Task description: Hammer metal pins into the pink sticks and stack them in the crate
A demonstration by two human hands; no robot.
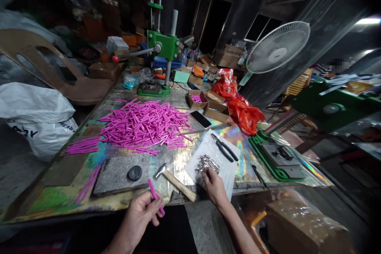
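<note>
My left hand (143, 210) is closed at the table's front edge. Between its thumb and fingers is a thin pink stick (152, 188), tilted, its upper end sticking out. Over a white sheet (228, 172), my right hand (213, 185) touches a heap of small shiny metal pins (206, 162); its fingers are drawn together, and whatever they pinch is hidden. Black-handled pliers (224, 149) lie on the same sheet. Between my hands rests a hammer (180, 185) with a wooden handle. Left of it, a grey stone slab (108, 172) carries a round black disc (135, 173).
A large pile of pink sticks (145, 125) covers the table's middle. Behind it stands a green hand press (163, 45); another green press (276, 156) is at right. A phone (200, 119), small cardboard boxes (216, 112), a red plastic bag (245, 113) and a fan (278, 49) are also around.
</note>
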